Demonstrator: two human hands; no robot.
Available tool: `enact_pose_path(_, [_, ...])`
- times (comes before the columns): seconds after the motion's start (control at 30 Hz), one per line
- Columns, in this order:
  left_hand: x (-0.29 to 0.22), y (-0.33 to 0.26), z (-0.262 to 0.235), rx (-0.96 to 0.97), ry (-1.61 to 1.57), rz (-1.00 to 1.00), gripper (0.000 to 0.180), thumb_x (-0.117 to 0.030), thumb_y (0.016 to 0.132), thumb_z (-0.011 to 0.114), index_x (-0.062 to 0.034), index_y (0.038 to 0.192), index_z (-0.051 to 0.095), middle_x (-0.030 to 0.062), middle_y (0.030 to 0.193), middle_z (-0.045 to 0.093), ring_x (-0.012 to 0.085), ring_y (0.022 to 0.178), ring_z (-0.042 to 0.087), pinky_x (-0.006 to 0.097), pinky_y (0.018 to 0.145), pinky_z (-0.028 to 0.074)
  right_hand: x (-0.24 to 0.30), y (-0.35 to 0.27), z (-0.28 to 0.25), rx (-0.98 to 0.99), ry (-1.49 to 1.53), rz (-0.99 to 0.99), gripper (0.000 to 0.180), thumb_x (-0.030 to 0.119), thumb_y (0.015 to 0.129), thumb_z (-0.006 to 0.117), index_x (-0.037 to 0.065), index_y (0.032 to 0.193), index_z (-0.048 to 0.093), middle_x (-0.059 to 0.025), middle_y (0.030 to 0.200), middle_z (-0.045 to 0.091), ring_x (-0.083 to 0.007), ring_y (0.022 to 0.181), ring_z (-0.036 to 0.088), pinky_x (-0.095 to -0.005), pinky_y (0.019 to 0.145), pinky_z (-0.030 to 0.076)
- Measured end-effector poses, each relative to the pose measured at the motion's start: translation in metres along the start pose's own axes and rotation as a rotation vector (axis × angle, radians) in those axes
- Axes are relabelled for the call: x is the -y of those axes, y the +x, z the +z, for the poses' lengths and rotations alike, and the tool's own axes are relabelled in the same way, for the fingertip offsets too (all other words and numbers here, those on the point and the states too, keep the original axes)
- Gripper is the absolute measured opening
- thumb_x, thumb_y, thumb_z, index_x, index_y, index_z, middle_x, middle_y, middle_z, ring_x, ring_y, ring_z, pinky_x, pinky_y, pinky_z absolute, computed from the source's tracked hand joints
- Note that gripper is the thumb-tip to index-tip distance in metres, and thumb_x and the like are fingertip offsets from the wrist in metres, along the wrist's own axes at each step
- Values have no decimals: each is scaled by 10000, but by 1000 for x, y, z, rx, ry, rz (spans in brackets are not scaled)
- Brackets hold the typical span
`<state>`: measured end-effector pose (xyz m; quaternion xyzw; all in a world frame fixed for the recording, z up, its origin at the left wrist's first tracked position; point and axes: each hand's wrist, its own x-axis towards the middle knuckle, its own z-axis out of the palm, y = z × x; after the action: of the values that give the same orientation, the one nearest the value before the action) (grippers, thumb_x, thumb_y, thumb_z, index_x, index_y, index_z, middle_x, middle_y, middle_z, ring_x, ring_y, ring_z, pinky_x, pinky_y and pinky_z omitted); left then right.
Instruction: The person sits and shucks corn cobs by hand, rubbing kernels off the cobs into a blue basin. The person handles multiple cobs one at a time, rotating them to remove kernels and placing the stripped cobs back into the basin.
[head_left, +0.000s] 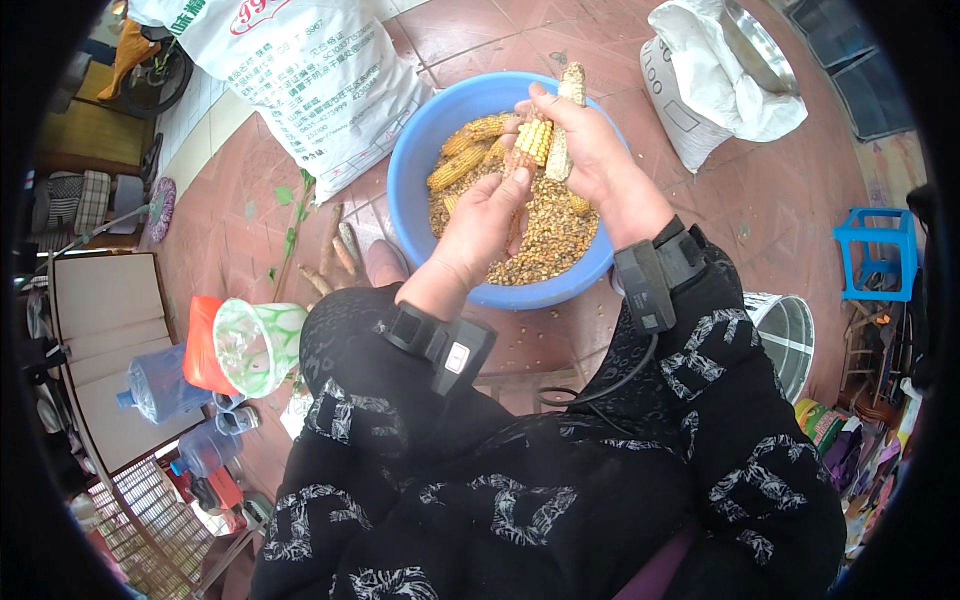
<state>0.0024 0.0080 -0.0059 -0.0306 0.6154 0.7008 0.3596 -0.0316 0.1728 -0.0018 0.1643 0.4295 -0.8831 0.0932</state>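
Corn cob (545,140), part stripped, stands nearly upright above the blue basin (420,150); yellow kernels remain on its lower left side, while the upper length shows pale and bare; the right hand (590,150) is wrapped round its far side, fingers clenched on it, holding it over the middle of the basin; the left hand (485,220) comes up from below, its thumb and fingertips pressed against the kernelled patch, so it grasps the same cob at the lower end; both hands are therefore closed on the one thing, with the cob lying between them and its tip poking above the right fingers.

Judging by this, the shelling of this cob is well under way but not finished; the next move seems to call for a push or twist of the left thumb against the remaining rows while the right hand keeps the cob steady, so that what comes loose falls inside the rim.

Loose kernels (545,240) fill the basin floor directly under the hands; several whole cobs (460,165) lie against its left wall; a printed white sack (310,70) rests just beyond on the tiled floor (240,230); a metal bucket (785,335) stands to the right.
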Motion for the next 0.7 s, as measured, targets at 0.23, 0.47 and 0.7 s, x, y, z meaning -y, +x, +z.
enact_pose_path(0.23, [4,-7,24,-99,62,-7,383,-417,1007,468,-42,941,514,28,625,482,124,429,426,256,384,335,-19,4,3,-239,-189,-144,299,272,909,669,-17,926,596,-105,790,630,-212,640,633,-339,565,514])
enact_pose_path(0.47, [-3,-5,12,142,-324,-85,448,-445,1015,409,-17,974,533,45,651,497,145,433,451,258,388,364,-22,13,4,-288,-252,-302,341,321,923,654,-7,977,582,-127,811,650,-213,663,650,-336,570,540])
enact_pose_path(0.7, [-7,-3,-3,-80,-84,63,409,-389,977,520,16,1031,544,66,715,564,163,507,540,279,443,426,-8,9,10,-141,-130,-136,416,392,898,684,-15,972,639,-83,873,641,-177,765,613,-332,686,499])
